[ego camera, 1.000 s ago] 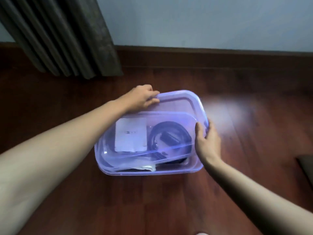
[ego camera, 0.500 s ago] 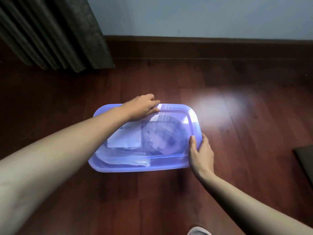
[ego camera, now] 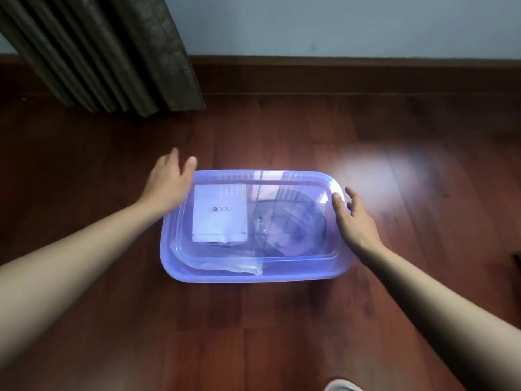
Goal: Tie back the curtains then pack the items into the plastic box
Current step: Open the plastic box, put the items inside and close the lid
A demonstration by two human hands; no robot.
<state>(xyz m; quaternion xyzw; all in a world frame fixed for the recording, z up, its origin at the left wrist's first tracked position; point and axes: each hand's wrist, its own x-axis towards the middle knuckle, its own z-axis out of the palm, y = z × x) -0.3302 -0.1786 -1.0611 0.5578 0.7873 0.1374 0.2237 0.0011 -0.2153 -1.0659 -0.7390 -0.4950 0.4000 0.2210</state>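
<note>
- Near the far edge of the dark red plank floor [ego camera: 253,334] sits the plastic box [ego camera: 253,275]. It is rectangular with rounded corners, translucent violet-blue, smooth and glossy.
- Its lid [ego camera: 282,177] lies level on top, with a raised ridge running just inside the rim.
- Through the lid, a flat white packet [ego camera: 220,221] printed "G2000" shows on the left side and a dark coiled cable [ego camera: 296,221] on the right. Crumpled clear plastic film [ego camera: 239,268] lies along the near wall.
- The left hand [ego camera: 169,182] is at the box's far left corner, fingers straight and spread, holding nothing. It is smeared by motion, and I cannot tell whether the palm touches the lid.
- The right hand [ego camera: 355,221] is at the box's right end, fingers loosely spread and empty, thumb by the rim. Whether it touches cannot be told.
- Half a second ago the left hand curled over the far rim and the right hand clasped the right end. Both have since let go and opened.
- A second ago the lid sat tilted; it now lies flat.
- A grey curtain [ego camera: 112,52] of heavy, vertically pleated cloth hangs at the floor's far left corner, its top cut off. A brown skirting board [ego camera: 366,74] runs below a pale wall [ego camera: 338,24].
- Glare on the lid blurs the cable's detail.
- A pale shoe toe [ego camera: 339,386] is cut by the bottom edge.
- A dark object [ego camera: 517,258] is cut by the right edge and cannot be identified.
</note>
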